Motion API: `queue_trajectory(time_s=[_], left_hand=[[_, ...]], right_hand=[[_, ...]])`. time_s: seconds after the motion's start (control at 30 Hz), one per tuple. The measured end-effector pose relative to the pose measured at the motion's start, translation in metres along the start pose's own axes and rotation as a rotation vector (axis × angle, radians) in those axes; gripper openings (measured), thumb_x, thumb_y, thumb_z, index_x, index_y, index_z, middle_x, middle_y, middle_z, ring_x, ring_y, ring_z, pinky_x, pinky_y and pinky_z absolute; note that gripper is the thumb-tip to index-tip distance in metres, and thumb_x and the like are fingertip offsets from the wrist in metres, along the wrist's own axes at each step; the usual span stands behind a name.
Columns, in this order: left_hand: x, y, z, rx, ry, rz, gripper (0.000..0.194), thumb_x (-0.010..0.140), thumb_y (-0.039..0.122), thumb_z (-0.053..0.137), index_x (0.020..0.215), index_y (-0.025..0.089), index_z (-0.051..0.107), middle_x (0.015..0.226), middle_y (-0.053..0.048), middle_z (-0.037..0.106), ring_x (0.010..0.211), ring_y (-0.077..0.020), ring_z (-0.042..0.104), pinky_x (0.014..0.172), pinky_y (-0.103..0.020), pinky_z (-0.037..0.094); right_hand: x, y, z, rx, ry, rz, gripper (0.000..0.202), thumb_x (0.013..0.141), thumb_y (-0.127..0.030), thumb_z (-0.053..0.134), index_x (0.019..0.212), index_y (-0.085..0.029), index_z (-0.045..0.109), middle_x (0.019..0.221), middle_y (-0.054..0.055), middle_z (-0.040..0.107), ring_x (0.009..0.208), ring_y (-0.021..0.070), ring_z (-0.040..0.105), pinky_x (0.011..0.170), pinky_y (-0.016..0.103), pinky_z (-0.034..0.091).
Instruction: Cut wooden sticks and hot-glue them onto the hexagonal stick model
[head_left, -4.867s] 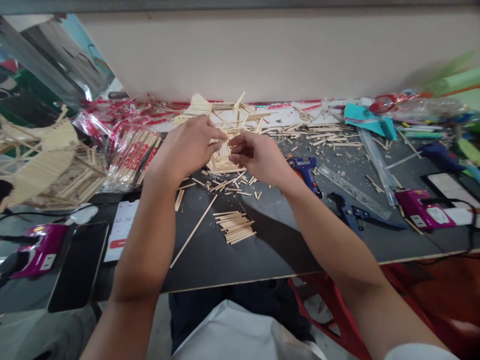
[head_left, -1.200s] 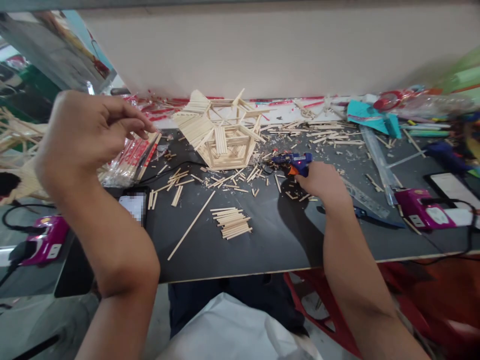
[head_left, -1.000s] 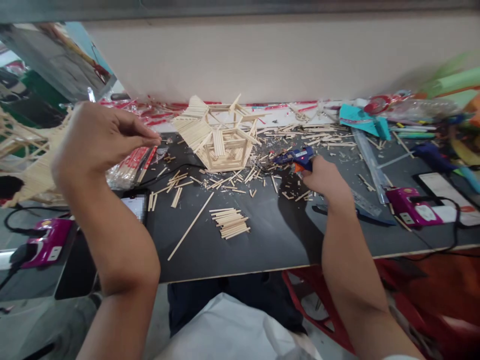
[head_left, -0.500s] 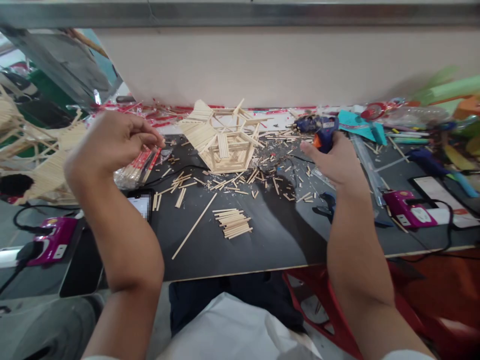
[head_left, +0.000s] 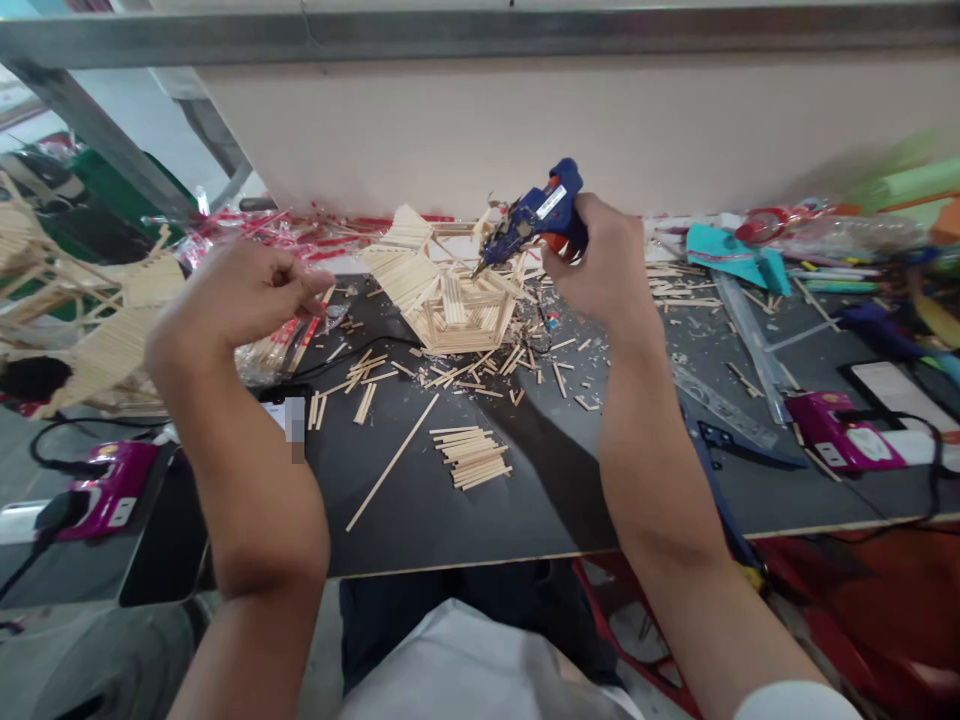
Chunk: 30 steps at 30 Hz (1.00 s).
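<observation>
My right hand is wrapped round a blue glue gun, whose nozzle points down and left over the right part of a wooden stick model. Whether the nozzle touches the model is hard to tell. My left hand hangs left of the model with its fingertips pinched together; what they hold, if anything, is too small to name. Nearer the front edge lie a neat pile of short sticks and one long stick.
Cut stick scraps surround the model. At the left are another stick structure, a phone and a purple power socket. At the right lie turquoise paper, a clear ruler and a second purple socket.
My right hand has moved left with the glue gun, from right of the model to above its right side. My left hand stays pinched, slightly lower and further right in view.
</observation>
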<state>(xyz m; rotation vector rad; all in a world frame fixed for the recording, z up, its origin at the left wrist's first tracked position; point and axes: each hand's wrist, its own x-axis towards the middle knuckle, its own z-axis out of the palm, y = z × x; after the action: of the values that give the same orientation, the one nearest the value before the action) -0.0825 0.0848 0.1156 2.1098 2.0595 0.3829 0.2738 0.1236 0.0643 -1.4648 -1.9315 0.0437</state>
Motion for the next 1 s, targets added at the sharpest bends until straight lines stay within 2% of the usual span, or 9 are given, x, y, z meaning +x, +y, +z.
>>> queue_trajectory(time_s=[0.1, 0.2, 0.37, 0.47, 0.6, 0.73, 0.87, 1.0], left_hand=[[0.005, -0.004, 0.002, 0.071, -0.022, -0.046, 0.044, 0.092, 0.051, 0.051, 0.06, 0.023, 0.063, 0.051, 0.001, 0.063, 0.059, -0.0183, 0.05, 0.064, -0.031, 0.036], [0.009, -0.011, 0.005, 0.093, -0.039, -0.022, 0.047, 0.092, 0.056, 0.052, 0.06, 0.023, 0.063, 0.057, 0.0, 0.067, 0.063, -0.0192, 0.054, 0.067, -0.032, 0.038], [0.015, -0.019, 0.013, 0.078, -0.019, 0.066, 0.041, 0.089, 0.056, 0.06, 0.063, 0.024, 0.059, 0.054, 0.002, 0.058, 0.062, -0.0182, 0.05, 0.068, -0.032, 0.039], [0.018, -0.018, 0.019, 0.028, -0.043, 0.064, 0.034, 0.085, 0.055, 0.064, 0.071, 0.024, 0.064, 0.063, 0.001, 0.066, 0.066, -0.0189, 0.053, 0.074, -0.033, 0.044], [0.022, -0.019, 0.026, -0.005, -0.029, 0.113, 0.034, 0.082, 0.059, 0.064, 0.074, 0.026, 0.068, 0.071, -0.001, 0.071, 0.074, -0.0221, 0.057, 0.083, -0.039, 0.047], [0.025, -0.021, 0.027, 0.032, -0.06, 0.133, 0.03, 0.082, 0.052, 0.06, 0.082, 0.025, 0.073, 0.079, -0.002, 0.075, 0.078, -0.0231, 0.062, 0.08, -0.038, 0.047], [0.026, -0.021, 0.023, 0.166, -0.102, 0.091, 0.043, 0.089, 0.048, 0.049, 0.092, 0.017, 0.078, 0.085, -0.008, 0.077, 0.083, -0.024, 0.065, 0.075, -0.034, 0.043], [0.023, -0.017, 0.021, 0.164, -0.103, 0.086, 0.048, 0.09, 0.049, 0.049, 0.103, 0.013, 0.08, 0.092, -0.01, 0.078, 0.086, -0.0248, 0.067, 0.076, -0.033, 0.043]], right_hand=[[0.002, 0.002, 0.006, 0.0, -0.031, -0.016, 0.022, 0.09, -0.038, 0.068, 0.109, -0.027, 0.065, 0.102, 0.012, 0.072, 0.098, 0.0347, 0.066, 0.087, 0.047, 0.053], [0.004, 0.003, 0.008, 0.019, -0.058, -0.018, 0.018, 0.092, -0.038, 0.067, 0.107, -0.028, 0.065, 0.103, 0.012, 0.072, 0.101, 0.0354, 0.065, 0.087, 0.047, 0.052], [0.006, 0.002, 0.009, 0.014, -0.085, -0.035, 0.019, 0.092, -0.038, 0.067, 0.108, -0.029, 0.065, 0.109, 0.013, 0.072, 0.104, 0.037, 0.064, 0.088, 0.048, 0.051], [0.006, 0.004, 0.01, 0.01, -0.088, -0.038, 0.019, 0.092, -0.04, 0.066, 0.109, -0.031, 0.065, 0.109, 0.012, 0.072, 0.104, 0.0366, 0.063, 0.088, 0.047, 0.052], [0.007, 0.005, 0.01, 0.017, -0.109, -0.036, 0.019, 0.092, -0.04, 0.066, 0.108, -0.03, 0.065, 0.11, 0.013, 0.072, 0.104, 0.0367, 0.063, 0.089, 0.047, 0.051], [0.008, 0.007, 0.013, 0.015, -0.114, -0.051, 0.02, 0.092, -0.04, 0.066, 0.107, -0.029, 0.064, 0.11, 0.014, 0.072, 0.105, 0.0378, 0.064, 0.089, 0.048, 0.051], [0.008, 0.008, 0.015, 0.005, -0.103, -0.071, 0.018, 0.093, -0.042, 0.063, 0.106, -0.029, 0.062, 0.106, 0.013, 0.073, 0.1, 0.0365, 0.065, 0.085, 0.048, 0.052], [0.007, 0.007, 0.015, -0.016, -0.093, -0.078, 0.016, 0.092, -0.039, 0.062, 0.105, -0.029, 0.062, 0.107, 0.013, 0.073, 0.101, 0.0362, 0.065, 0.085, 0.047, 0.052]])
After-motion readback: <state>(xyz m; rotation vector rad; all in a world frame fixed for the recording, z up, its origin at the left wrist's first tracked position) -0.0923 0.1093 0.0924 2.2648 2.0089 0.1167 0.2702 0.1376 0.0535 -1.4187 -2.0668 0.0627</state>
